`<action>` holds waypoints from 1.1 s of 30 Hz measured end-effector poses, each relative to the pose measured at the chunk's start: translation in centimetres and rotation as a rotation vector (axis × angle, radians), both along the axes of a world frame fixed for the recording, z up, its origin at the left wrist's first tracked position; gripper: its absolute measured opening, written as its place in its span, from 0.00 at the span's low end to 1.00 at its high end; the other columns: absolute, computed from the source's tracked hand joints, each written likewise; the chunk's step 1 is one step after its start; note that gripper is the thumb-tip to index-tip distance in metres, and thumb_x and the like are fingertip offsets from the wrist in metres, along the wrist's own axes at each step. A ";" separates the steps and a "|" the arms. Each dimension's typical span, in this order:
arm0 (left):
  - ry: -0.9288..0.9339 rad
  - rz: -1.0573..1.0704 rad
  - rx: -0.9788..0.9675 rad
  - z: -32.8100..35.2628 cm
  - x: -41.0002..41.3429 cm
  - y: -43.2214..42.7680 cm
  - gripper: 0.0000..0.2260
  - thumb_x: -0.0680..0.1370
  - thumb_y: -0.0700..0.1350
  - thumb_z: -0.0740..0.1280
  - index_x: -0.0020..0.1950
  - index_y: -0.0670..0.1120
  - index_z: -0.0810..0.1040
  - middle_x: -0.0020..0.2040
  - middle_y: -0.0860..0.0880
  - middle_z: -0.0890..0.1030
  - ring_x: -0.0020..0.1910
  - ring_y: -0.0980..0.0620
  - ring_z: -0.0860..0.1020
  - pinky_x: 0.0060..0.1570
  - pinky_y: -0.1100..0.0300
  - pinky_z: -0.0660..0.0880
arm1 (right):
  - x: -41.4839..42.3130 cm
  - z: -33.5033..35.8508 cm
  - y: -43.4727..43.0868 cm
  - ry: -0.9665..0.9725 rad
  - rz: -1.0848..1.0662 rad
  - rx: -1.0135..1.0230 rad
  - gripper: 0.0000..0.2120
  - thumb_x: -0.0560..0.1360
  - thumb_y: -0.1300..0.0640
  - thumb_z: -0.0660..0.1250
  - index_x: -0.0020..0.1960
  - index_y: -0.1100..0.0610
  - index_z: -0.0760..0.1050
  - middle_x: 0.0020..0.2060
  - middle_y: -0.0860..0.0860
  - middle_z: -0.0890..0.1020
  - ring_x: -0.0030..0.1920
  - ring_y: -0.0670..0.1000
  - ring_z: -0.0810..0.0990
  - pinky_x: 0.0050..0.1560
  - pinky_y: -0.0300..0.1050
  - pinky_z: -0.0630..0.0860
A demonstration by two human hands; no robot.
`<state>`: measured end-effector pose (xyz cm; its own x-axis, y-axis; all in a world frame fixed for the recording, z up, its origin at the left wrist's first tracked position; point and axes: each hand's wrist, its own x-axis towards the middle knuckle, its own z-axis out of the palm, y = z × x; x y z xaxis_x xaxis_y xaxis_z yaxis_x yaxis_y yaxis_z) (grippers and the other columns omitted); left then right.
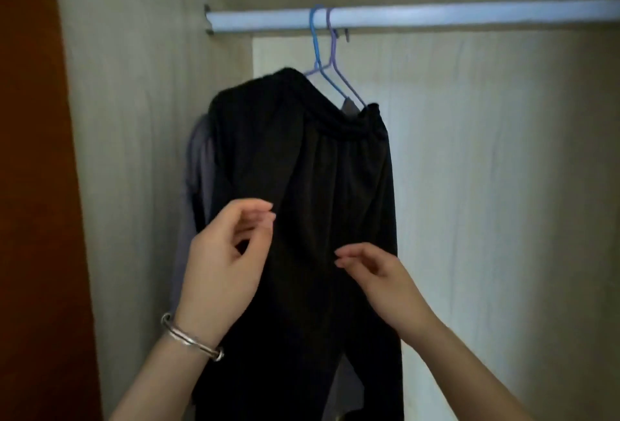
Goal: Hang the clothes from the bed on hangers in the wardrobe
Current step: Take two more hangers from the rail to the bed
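A black garment with an elastic waistband [302, 168] hangs on a blue hanger [316, 48] from the white wardrobe rail [436, 16]. Behind it a purple hanger [332, 48] carries a grey garment [198, 165], mostly hidden. My left hand [224, 263], with a silver bangle on the wrist, hovers in front of the black cloth with fingers curled and apart, holding nothing. My right hand [379, 273] is lower right, fingers loosely spread just in front of the cloth, also holding nothing.
The wardrobe's pale wood side wall [141, 152] stands close on the left, with a red-brown door edge [33, 185] beyond it. The rail runs on to the right with no other hangers, in front of the light back panel [486, 168].
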<state>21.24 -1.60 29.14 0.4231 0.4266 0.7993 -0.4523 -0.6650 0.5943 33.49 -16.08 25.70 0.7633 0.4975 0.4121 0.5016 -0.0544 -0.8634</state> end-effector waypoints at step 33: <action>0.519 0.279 0.323 23.1 11.2 0.7 0.10 0.77 0.42 0.62 0.44 0.39 0.81 0.54 0.40 0.81 0.51 0.43 0.77 0.37 0.61 0.70 | 5.8 24.2 5.0 0.240 0.060 0.461 0.10 0.74 0.67 0.61 0.34 0.63 0.70 0.26 0.56 0.71 0.25 0.51 0.70 0.28 0.41 0.69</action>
